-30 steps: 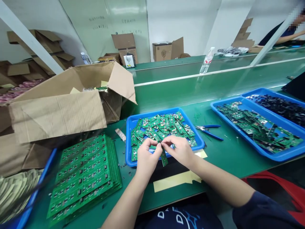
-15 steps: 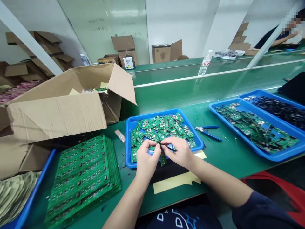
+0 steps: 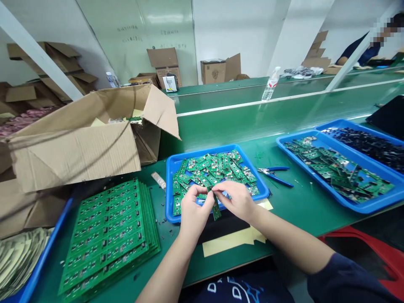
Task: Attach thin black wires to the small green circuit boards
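My left hand (image 3: 197, 206) pinches a small green circuit board (image 3: 216, 211), which hangs down between my two hands. Against the upper end of that board, the fingertips of my right hand (image 3: 235, 200) are pressed together; whatever they grip is hidden. Both hands are over the near edge of a blue tray (image 3: 169, 210), where many loose small circuit boards (image 3: 217, 166) lie in a heap. Blue-handled pliers (image 3: 276, 173) rest on the table just right of this tray.
At left stands a stack of large circuit board panels (image 3: 104, 235), with an open cardboard box (image 3: 75, 147) behind it. Another blue tray (image 3: 362, 207) at right holds boards, next to a tray of black parts (image 3: 372, 145). A water bottle (image 3: 270, 84) stands farther back.
The dark strip that stuck out beneath my right hand no longer shows. My right fingers have shifted slightly at the board's top; my left hand stays put.
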{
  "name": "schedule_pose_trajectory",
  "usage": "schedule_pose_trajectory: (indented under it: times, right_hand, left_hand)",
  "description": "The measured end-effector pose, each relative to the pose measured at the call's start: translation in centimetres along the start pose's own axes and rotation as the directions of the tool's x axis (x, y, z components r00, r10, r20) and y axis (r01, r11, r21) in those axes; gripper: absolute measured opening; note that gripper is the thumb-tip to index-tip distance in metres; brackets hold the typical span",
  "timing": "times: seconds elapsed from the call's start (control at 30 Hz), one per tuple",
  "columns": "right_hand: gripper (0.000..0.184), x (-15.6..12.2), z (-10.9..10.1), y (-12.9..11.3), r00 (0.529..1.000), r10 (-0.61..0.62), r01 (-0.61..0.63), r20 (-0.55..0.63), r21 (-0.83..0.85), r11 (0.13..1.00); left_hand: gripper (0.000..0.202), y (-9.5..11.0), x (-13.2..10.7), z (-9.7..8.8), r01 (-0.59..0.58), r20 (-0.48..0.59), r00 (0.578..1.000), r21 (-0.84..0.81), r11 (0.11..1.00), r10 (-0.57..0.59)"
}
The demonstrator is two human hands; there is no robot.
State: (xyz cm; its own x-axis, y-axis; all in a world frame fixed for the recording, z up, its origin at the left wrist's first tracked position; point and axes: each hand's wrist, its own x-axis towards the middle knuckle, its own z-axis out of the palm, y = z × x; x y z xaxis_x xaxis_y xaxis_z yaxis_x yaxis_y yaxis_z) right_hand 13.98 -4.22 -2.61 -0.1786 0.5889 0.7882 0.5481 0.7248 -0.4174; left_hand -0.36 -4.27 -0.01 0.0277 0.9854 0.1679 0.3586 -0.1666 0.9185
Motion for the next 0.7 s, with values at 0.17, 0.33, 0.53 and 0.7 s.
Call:
schedule_pose_trajectory:
  times: [0.17, 0.33, 0.53, 0.7]
  right_hand:
    - [0.011, 0.09, -0.1, -0.22, 0.999, 0.013, -0.014, 0.029, 0.023, 1.0]
    - [0.013, -0.2, 0.0, -0.18, 0.999, 0.051, -0.051, 0.014, 0.031, 0.998]
    - [0.03, -0.27, -0.16, 0.01, 0.99, 0.12, -0.126, 0.068, 0.098, 0.987]
    - [0.011, 0.19, -0.58, 0.05, 0.995, 0.076, -0.079, 0.066, 0.036, 0.996]
  left_hand:
    - [0.015, 0.14, -0.01, -0.1, -0.017, -0.02, 1.0, 0.054, 0.998, 0.018]
    - [0.015, 0.36, 0.05, -0.14, -0.004, -0.045, 0.999, -0.032, 0.999, 0.003]
    - [0.015, 0.18, 0.1, -0.12, -0.018, -0.046, 0.999, -0.006, 1.0, 0.018]
    - [0.012, 0.36, 0.19, -0.07, -0.017, -0.067, 0.998, -0.019, 1.0, 0.016]
